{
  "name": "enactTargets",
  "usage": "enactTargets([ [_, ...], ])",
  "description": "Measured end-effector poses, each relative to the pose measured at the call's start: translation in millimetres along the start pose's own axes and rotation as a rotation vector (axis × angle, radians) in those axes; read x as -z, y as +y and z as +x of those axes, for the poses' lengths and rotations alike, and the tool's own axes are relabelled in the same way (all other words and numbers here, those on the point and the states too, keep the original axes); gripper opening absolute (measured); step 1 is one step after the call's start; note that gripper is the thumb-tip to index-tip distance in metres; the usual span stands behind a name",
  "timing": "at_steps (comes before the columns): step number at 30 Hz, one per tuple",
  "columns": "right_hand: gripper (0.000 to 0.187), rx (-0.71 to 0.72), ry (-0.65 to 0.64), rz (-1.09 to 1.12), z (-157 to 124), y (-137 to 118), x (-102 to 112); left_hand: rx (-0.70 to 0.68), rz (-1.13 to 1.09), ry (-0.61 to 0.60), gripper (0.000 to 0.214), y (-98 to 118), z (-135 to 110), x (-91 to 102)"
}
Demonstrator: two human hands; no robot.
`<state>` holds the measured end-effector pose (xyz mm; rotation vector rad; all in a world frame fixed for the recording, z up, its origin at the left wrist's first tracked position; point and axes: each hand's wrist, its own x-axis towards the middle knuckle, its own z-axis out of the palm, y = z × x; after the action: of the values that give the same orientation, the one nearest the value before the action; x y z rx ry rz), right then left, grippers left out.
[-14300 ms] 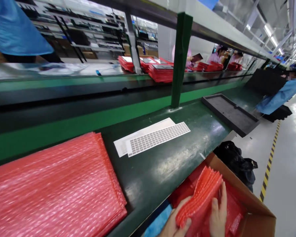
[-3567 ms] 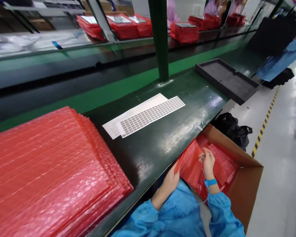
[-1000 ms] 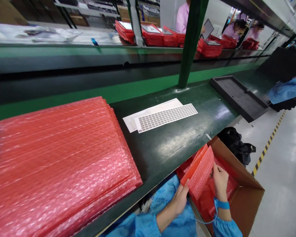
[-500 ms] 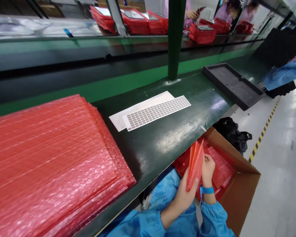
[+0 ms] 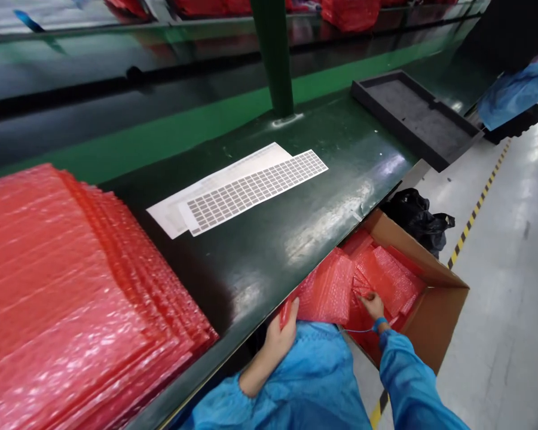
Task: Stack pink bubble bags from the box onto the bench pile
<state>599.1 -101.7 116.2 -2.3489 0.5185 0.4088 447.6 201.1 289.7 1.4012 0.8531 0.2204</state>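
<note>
My left hand (image 5: 281, 334) is closed around the edge of red bubble bags at the table's front edge, above my lap. Close by its fingers lies a red bubble bag (image 5: 327, 286), whose link to the held ones I cannot tell. Over the open cardboard box (image 5: 439, 322), my right hand (image 5: 373, 306) pinches at a red bubble bag among the loose ones inside. A blue wrist strap (image 5: 379, 323) with a cord circles my right wrist. More red bubble bags (image 5: 392, 278) lie in the box.
A tall stack of red bubble bags (image 5: 72, 286) fills the table's left. Label sheets (image 5: 255, 188) lie on the green table (image 5: 314, 209), with a dark foam tray (image 5: 434, 158) further right. A green post (image 5: 273, 60) stands behind. A black bag (image 5: 419, 221) is beside the box.
My hands have moved apart: the left went left toward the table edge with red bags, the right went down into the box. The folded red bag held upright between them no longer shows so. The view shifted.
</note>
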Motion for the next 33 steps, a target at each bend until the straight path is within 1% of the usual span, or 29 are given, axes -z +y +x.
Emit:
enactTargets([
  [3, 0.036, -0.061, 0.0, -0.15, -17.9, 32.4, -14.4, 0.006, 0.02, 0.005, 0.055, -1.2, -7.9, -1.1],
  [6, 0.044, -0.102, 0.011, -0.28, -21.1, 46.7, -25.8, 0.013, 0.04, 0.003, 0.058, 1.9, -13.8, -6.5],
  [10, 0.048, -0.138, 0.001, -0.377, -9.1, 47.6, -31.6, 0.006, 0.048, -0.009, 0.065, 8.1, -16.4, -11.8],
  [12, 0.045, -0.136, -0.005, -0.387, -3.5, 44.2, -29.8, -0.003, 0.045, -0.015, 0.066, 9.7, -16.8, -12.7],
  [15, 0.037, -0.091, -0.006, -0.358, 1.5, 34.6, -21.9, -0.013, 0.038, -0.019, 0.067, 7.8, -17.0, -13.4],
  [18, 0.03, -0.004, 0.009, -0.284, 3.4, 18.1, -9.9, -0.015, 0.036, -0.011, 0.068, 1.5, -15.7, -15.7],
  [21, 0.028, 0.111, 0.028, -0.182, 0.3, -6.4, 6.4, -0.04, 0.028, -0.018, 0.066, -5.7, -12.5, -21.3],
  [22, 0.031, 0.15, 0.033, -0.147, -2.4, -16.2, 13.6, -0.058, 0.022, -0.03, 0.063, -7.8, -11.3, -23.8],
  [24, 0.044, 0.219, 0.049, -0.08, -10.9, -38.0, 31.5, -0.102, 0.007, -0.062, 0.056, -11.1, -9.4, -29.5],
  [26, 0.058, 0.275, 0.074, -0.022, -23.5, -62.3, 54.4, -0.145, -0.012, -0.092, 0.053, -13.1, -8.8, -35.9],
  [28, 0.065, 0.321, 0.084, 0.024, -40.2, -88.1, 80.4, -0.196, -0.024, -0.132, 0.052, -13.6, -10.2, -42.5],
  [31, 0.065, 0.363, 0.018, 0.085, -70.2, -126.9, 116.2, -0.295, -0.021, -0.223, 0.05, -9.5, -15.4, -51.9],
  [33, 0.061, 0.377, -0.064, 0.131, -90.1, -150.9, 131.4, -0.343, -0.004, -0.31, 0.052, -3.8, -19.9, -56.5],
])
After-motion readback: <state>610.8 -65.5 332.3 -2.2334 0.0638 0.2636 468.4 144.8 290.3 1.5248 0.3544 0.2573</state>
